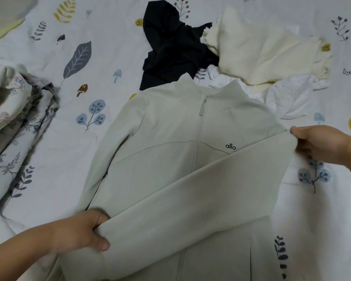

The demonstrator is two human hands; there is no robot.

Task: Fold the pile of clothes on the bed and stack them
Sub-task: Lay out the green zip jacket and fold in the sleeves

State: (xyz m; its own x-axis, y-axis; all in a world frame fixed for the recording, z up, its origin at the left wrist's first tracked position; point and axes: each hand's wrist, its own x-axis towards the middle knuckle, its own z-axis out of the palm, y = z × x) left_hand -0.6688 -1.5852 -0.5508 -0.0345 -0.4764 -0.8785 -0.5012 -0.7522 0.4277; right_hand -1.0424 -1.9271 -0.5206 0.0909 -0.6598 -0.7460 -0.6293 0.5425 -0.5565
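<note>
A pale sage-green zip jacket [166,151] lies face up on the bed, collar pointing away from me, zip closed. One sleeve is folded diagonally across its front. My left hand [83,230] grips the cuff end of that sleeve at the lower left. My right hand [320,144] pinches the jacket at its right shoulder, where the sleeve begins. Beyond the collar lie a crumpled black garment [170,49], a cream ribbed knit [261,51] and a white dotted garment [282,94], all unfolded.
The bedsheet [89,138] is white with printed leaves, mushrooms and trees. A bunched floral quilt [14,118] lies along the left edge. Bare sheet stretches between the quilt and the jacket.
</note>
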